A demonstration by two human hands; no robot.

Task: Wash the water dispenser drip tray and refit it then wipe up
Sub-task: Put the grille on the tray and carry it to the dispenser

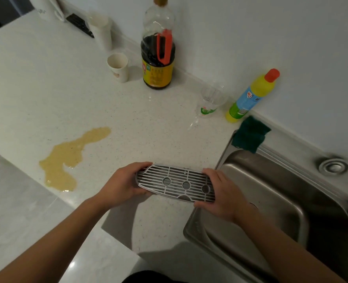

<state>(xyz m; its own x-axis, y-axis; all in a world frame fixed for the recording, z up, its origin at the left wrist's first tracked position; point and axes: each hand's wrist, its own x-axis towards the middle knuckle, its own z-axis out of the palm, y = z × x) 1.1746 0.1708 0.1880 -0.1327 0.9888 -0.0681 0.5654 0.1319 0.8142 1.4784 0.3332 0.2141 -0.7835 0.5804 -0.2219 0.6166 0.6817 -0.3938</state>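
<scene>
The drip tray (175,182) is a long oval with a silver slotted grille and three round holes. It is held level above the counter's front edge, just left of the steel sink (291,193). My left hand (122,186) grips its left end. My right hand (222,193) grips its right end, over the sink's rim. A yellowish spill (67,158) lies on the white counter (128,119) to the left. A green scouring sponge (249,134) rests at the sink's back left corner.
Along the back wall stand a yellow detergent bottle (250,97), a clear plastic cup (211,103), a dark sauce bottle (157,50) and paper cups (118,67). A small water streak (193,123) lies near the clear cup. The sink's drain fitting (333,166) sits at its far side.
</scene>
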